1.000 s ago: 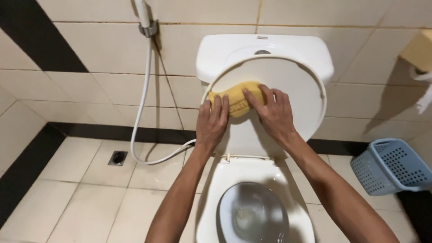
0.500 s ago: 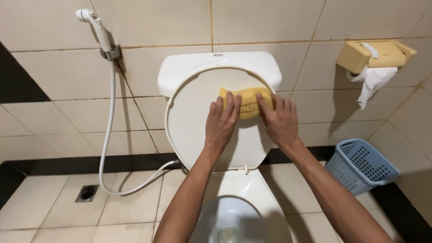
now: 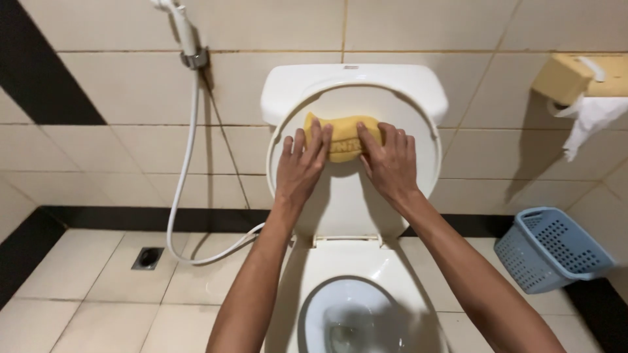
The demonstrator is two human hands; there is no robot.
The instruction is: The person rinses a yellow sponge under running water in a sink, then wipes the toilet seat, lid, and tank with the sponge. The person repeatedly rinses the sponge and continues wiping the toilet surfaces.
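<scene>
A yellow sponge (image 3: 341, 136) is pressed flat against the inside of the raised white toilet lid (image 3: 353, 202). My left hand (image 3: 299, 167) lies on the sponge's left end, fingers spread. My right hand (image 3: 390, 161) covers its right end. Both hands hold it against the lid, just below the white cistern (image 3: 353, 82). Below my forearms the toilet bowl (image 3: 350, 320) stands open with water at the bottom.
A white spray hose (image 3: 183, 170) hangs from a wall bracket at the left and loops to the floor. A floor drain (image 3: 148, 257) sits lower left. A blue perforated basket (image 3: 553, 248) stands at the right. A paper holder (image 3: 579, 82) with hanging tissue is on the wall, upper right.
The view has shifted from moment to moment. The sponge and both hands sit a little to the left on the lid compared with half a second ago.
</scene>
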